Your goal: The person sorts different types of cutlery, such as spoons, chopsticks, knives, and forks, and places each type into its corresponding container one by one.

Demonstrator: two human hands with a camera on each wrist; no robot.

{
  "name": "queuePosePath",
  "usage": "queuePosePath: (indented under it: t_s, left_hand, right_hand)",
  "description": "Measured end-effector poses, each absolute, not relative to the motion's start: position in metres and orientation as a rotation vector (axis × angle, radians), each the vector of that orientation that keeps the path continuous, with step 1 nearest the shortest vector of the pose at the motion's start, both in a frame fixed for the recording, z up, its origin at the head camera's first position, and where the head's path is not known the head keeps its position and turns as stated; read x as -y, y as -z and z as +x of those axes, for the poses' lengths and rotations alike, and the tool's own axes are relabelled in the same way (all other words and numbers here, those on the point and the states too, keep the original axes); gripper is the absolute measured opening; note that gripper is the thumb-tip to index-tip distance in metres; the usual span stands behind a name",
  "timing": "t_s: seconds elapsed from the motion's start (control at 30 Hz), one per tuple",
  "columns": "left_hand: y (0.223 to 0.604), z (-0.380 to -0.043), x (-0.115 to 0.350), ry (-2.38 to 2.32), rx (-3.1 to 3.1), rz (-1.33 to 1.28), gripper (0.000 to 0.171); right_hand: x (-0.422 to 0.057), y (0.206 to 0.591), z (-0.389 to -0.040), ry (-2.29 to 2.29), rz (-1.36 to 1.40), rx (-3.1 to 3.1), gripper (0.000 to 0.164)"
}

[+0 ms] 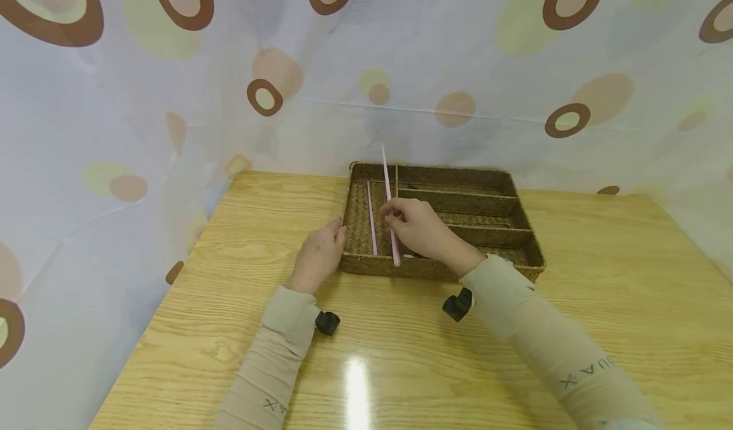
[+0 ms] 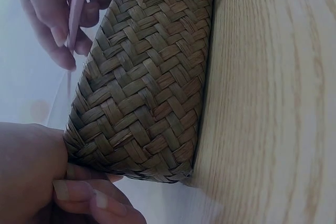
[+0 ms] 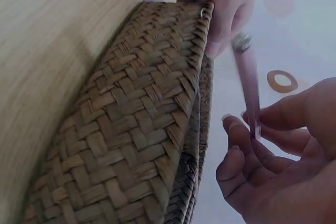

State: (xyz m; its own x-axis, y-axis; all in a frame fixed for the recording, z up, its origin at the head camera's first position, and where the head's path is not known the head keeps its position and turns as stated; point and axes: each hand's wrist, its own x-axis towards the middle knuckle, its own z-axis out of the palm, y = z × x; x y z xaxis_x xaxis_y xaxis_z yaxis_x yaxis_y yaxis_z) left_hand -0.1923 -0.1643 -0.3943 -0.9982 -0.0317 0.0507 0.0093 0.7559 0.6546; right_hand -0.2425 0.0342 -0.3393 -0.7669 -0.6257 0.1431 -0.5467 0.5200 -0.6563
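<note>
A brown woven basket tray (image 1: 389, 266) with several compartments stands on the table. My left hand (image 1: 318, 256) grips its left wall near the front corner; in the left wrist view its fingers curl at the corner (image 2: 131, 145). My right hand (image 1: 420, 228) pinches a long pink chopstick (image 1: 386, 175) around its middle, above the left compartment. The chopstick slants, its thin end pointing to the far wall and its thick end towards me. In the right wrist view, that thick end (image 3: 242, 42) looks silvery. A second pink chopstick (image 1: 371, 220) lies lengthwise in the left compartment.
Three long compartments fill the basket's right side, split by woven dividers (image 1: 458, 193). A small pale thing, too small to tell, shows by the front wall under my right hand. Behind the wooden table (image 1: 240, 226) hangs a white cloth (image 1: 412, 55) with coloured circles.
</note>
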Motion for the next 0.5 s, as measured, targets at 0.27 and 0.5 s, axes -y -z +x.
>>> queuePosePath:
  t_s: [0.27,0.5]
  left_hand:
    - [0.395,-0.192,0.166,1.075,2.880,0.010,0.042]
    - [0.396,-0.193,0.166,1.052,2.878,-0.018,0.042]
  right_hand:
    - [-0.020,0.340,-0.265,0.920,-0.988,-2.629,0.020]
    - [-0.012,0.346,-0.274,0.748,-0.916,-2.630,0.022]
